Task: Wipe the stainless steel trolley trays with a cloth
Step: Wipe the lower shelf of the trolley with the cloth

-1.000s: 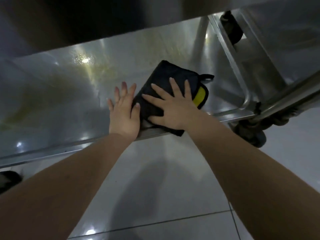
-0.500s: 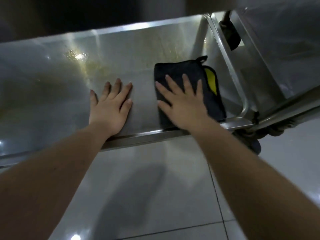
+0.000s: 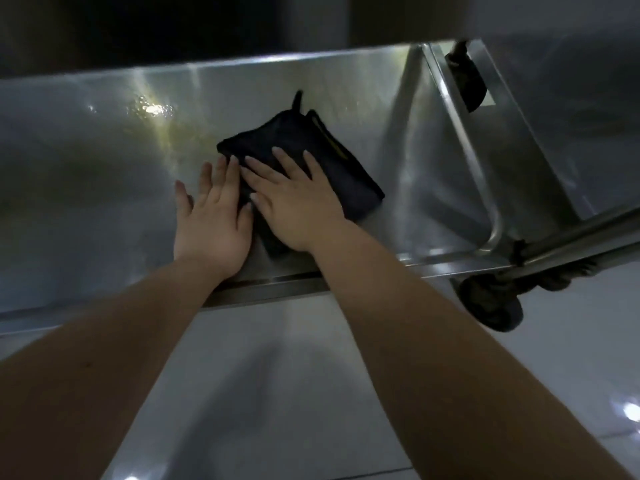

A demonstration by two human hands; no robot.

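Left hand (image 3: 212, 223) and right hand (image 3: 294, 206) flat, fingers extended.

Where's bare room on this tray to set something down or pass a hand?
Biggest free patch: the tray left of the left hand, out to the picture's edge. A narrower strip lies between the cloth and the right rim. Crowded: front centre, where the left hand sits beside the right hand pressing flat on the cloth.
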